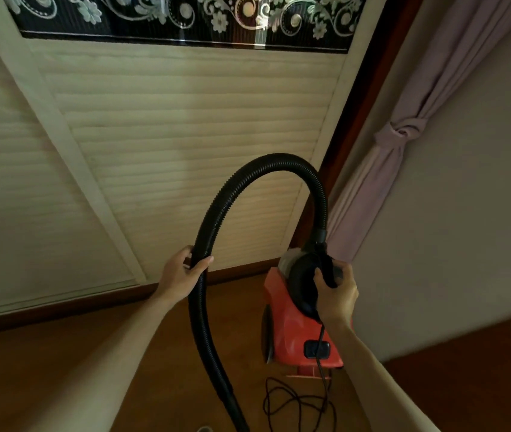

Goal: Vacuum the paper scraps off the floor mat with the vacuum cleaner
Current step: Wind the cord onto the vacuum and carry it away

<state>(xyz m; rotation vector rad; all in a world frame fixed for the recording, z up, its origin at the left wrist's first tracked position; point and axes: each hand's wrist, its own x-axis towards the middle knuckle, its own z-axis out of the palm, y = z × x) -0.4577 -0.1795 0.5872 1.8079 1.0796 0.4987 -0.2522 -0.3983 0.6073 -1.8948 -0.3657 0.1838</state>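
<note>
Just right of centre, low in the frame, one red vacuum cleaner (298, 332) is gripped by its black top handle (330, 271) in the right hand (337, 294), fingers curled round it. One black hose (266, 162) is arched upward and clasped by the left hand (182, 274), further left. One thin cord (294, 400) is coiled on the floor (61, 369) below.

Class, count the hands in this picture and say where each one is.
2. The left hand grips the black hose; the right hand grips the top of the red vacuum cleaner.
</note>
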